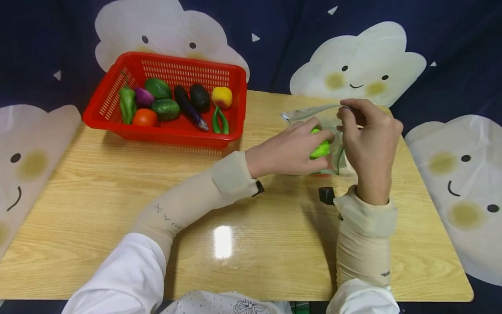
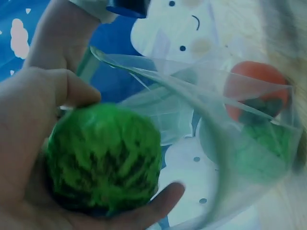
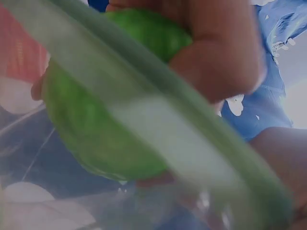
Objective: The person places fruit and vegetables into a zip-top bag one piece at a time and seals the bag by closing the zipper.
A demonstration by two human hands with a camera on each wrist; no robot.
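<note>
Holding a round green cabbage (image 2: 105,158) right at the bag's mouth, the left hand (image 1: 296,146) has its fingers curled around the thing, just right of centre in the head view. Right hand (image 1: 370,135) is a bit further right, thumb and fingers pinching the upper edge of a clear zip bag (image 1: 310,114), so the mouth gapes pretty wide. From the left wrist you can see what's already in the bag, over at the right of the frame: an orange-red fruit (image 2: 254,81) with a green leafy cap, and a green lump (image 2: 261,153) touching it, too blurry through the plastic to name.

Upper left of the head view there's a red plastic basket (image 1: 176,137) on the wooden table (image 1: 274,244), loaded with a green pepper (image 1: 127,104), a tomato (image 1: 145,117), a bumpy cucumber (image 1: 165,110), a long eggplant (image 1: 190,107), a dark avocado (image 1: 200,97), a yellow-red peach (image 1: 222,97) and some green chilies (image 1: 220,121), plus a couple more. Dark blue cloth (image 1: 270,61) with smiley clouds runs across the top, btw.
</note>
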